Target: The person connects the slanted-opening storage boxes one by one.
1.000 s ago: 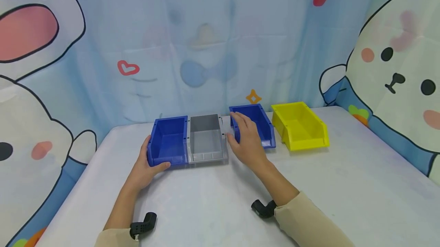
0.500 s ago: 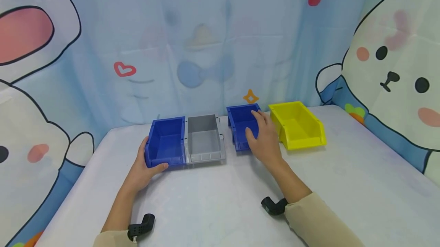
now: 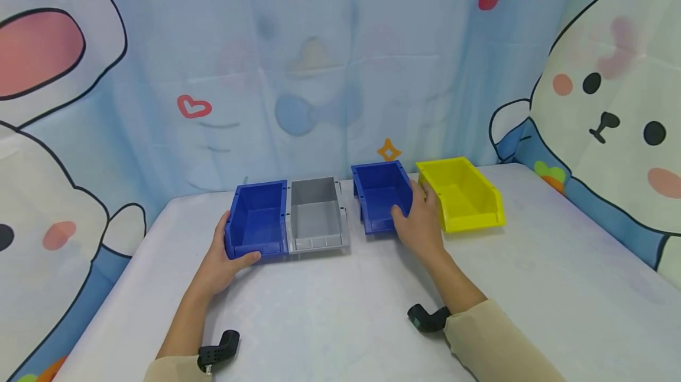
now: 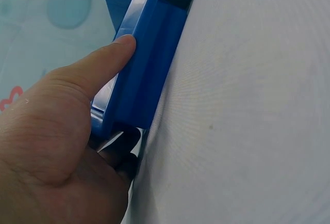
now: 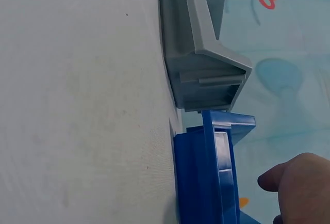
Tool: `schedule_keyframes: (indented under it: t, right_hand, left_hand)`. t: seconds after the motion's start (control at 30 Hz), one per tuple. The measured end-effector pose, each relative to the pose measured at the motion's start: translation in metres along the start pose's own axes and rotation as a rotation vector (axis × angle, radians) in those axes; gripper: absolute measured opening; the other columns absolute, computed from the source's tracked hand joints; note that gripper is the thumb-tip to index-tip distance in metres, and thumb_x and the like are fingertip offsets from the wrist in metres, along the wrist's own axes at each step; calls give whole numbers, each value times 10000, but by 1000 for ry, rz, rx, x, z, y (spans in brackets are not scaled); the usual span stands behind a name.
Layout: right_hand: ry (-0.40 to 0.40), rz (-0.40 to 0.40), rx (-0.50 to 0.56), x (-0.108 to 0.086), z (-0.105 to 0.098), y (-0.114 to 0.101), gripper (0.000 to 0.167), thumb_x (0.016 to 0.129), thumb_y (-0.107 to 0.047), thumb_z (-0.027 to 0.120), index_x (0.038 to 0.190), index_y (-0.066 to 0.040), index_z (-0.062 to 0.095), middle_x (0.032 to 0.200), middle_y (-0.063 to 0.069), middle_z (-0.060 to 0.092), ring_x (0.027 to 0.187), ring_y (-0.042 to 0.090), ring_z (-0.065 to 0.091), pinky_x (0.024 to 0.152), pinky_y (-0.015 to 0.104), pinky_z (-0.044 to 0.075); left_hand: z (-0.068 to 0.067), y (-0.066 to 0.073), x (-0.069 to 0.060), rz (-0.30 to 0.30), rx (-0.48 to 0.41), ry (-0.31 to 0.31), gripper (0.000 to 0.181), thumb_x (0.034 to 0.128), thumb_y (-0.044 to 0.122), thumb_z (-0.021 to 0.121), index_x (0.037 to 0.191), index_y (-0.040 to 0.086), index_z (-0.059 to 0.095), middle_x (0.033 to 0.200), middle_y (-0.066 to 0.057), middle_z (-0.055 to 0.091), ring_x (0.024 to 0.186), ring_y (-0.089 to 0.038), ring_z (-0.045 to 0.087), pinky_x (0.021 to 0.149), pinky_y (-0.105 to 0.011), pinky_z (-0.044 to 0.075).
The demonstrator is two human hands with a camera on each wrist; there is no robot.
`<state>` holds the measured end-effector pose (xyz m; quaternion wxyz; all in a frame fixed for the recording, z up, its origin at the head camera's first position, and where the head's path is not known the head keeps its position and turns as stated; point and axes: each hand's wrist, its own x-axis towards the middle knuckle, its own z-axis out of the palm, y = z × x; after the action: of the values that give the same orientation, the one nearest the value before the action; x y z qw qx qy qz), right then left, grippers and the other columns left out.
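My left hand grips the left blue bin by its left side, the thumb lying along the front lip. A grey bin stands directly against that bin's right side. My right hand is at the right side of a second blue bin, its fingers near the gap before the yellow bin. In the right wrist view the right thumb hangs above this blue bin, apart from its front lip. The other right fingers are mostly out of that view.
A white cloth covers the table. A gap separates the grey bin from the right blue bin. Behind the bins hangs a light blue printed curtain. Black cameras are strapped to both wrists.
My right hand has moved right, from beside the grey bin across the second blue bin to its right side, and has come lower. My left hand keeps its grip; the bins stay put.
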<state>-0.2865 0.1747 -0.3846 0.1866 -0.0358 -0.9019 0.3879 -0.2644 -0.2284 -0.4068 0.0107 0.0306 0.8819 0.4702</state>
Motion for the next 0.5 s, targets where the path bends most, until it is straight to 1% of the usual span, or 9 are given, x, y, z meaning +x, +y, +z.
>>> schedule_keyframes:
  t: [0.1,0.17,0.3,0.4,0.5]
  right_hand:
    - [-44,51,5,2,-1,4,746,1031,-234,538,1643,-17,172,1661,307,165,1511,481,269,1224,639,271]
    - [-75,68,-4,4,-1,7,750,1035,-233,523,1647,-13,149,1646,322,198,1489,491,302,1214,648,283]
    - [-119,76,-16,7,-1,12,737,1039,-213,489,1648,-4,130,1660,311,224,1510,494,287,1222,647,265]
    - [-131,73,12,10,-2,15,709,1034,-156,458,1647,-2,138,1681,279,219,1544,471,244,1243,627,234]
    - [-142,78,52,12,-5,20,676,1022,-113,431,1643,-12,182,1655,278,292,1526,460,297,1238,613,265]
  left_hand:
    - [0,0,0,-1,0,-3,1188,908,405,791,1654,326,-130,1737,-204,25,1572,-494,117,1238,-696,138]
    - [0,0,0,0,-1,-4,1185,910,404,789,1653,332,-130,1737,-204,26,1572,-493,120,1238,-695,141]
    - [-1,0,-1,4,0,-2,1179,913,392,786,1655,325,-128,1734,-211,34,1570,-494,127,1240,-692,140]
    - [-1,0,-1,6,-2,1,1174,914,386,785,1657,315,-122,1734,-213,35,1572,-492,122,1242,-690,132]
    - [0,-1,-1,5,-1,4,1175,912,392,785,1658,314,-119,1734,-213,35,1572,-494,122,1242,-691,134]
